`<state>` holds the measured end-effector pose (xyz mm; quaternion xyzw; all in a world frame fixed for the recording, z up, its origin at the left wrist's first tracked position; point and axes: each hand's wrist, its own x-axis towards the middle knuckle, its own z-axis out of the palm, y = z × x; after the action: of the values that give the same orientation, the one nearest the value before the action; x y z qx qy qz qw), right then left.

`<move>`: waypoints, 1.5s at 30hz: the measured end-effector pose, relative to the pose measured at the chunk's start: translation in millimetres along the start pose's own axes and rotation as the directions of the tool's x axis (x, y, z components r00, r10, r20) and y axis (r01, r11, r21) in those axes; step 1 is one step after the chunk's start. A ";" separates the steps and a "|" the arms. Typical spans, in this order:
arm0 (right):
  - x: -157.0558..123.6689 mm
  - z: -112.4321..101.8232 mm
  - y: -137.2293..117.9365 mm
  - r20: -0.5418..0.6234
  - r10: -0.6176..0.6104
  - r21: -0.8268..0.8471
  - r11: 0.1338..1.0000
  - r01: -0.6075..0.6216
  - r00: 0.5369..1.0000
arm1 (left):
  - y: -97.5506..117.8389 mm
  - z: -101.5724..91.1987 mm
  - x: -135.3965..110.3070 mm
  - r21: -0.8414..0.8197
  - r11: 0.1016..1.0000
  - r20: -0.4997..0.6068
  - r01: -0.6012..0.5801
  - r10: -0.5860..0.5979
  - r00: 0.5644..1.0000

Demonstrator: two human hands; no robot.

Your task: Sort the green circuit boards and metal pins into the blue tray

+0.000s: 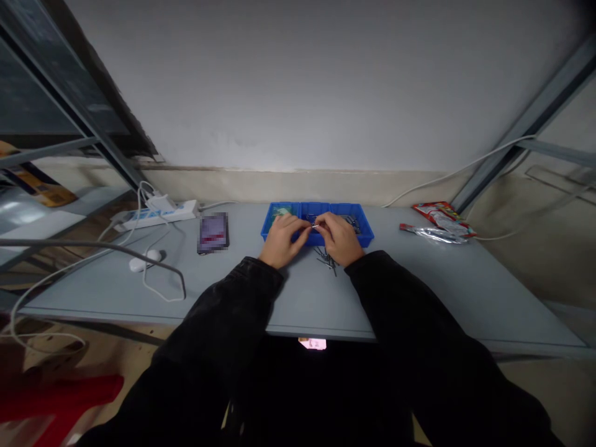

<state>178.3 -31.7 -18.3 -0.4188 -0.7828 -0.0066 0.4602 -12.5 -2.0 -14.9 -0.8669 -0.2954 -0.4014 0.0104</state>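
Observation:
My left hand [285,239] and my right hand [340,238] meet over the front of a blue divided tray [367,238]. Between their fingertips is a thin, shiny metal pin [315,226], pinched from both sides; its exact kind is too small to make out. In the tray's left compartment lies something green and clear [282,212], partly behind my left hand. Dark and silvery small metal pieces [354,222] fill part of the right compartment. Several similar thin metal pieces [327,258] are scattered on the table just below my hands.
On the grey table [307,304], a blurred-out flat object [213,233] lies left of the tray. Farther left are a white power strip [162,214] and loose cables. To the right rest a red packet [442,215] and a clear plastic wrapper [435,234]. A wall stands behind.

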 end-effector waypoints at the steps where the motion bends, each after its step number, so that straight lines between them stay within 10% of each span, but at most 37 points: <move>1: 0.0 0.0 0.1 -0.001 0.000 0.001 1.000 0.000 1.000 | 0.0 0.1 0.0 0.001 1.000 0.001 0.002 -0.002 1.000; 30: 0.8 -0.4 5.2 0.023 -0.002 -0.149 0.989 0.005 1.000 | 0.1 -1.3 0.8 -0.010 1.000 0.019 0.009 -0.009 1.000; 45: 5.9 -13.7 21.1 -0.224 0.071 -0.146 0.984 -0.106 0.972 | -9.3 -7.9 2.2 0.007 1.000 0.024 -0.007 0.007 1.000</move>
<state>200.8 -19.6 -14.0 -0.4850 -0.7052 -0.0935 0.5087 -21.7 4.7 -10.1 -0.8726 -0.2939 -0.3901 0.0112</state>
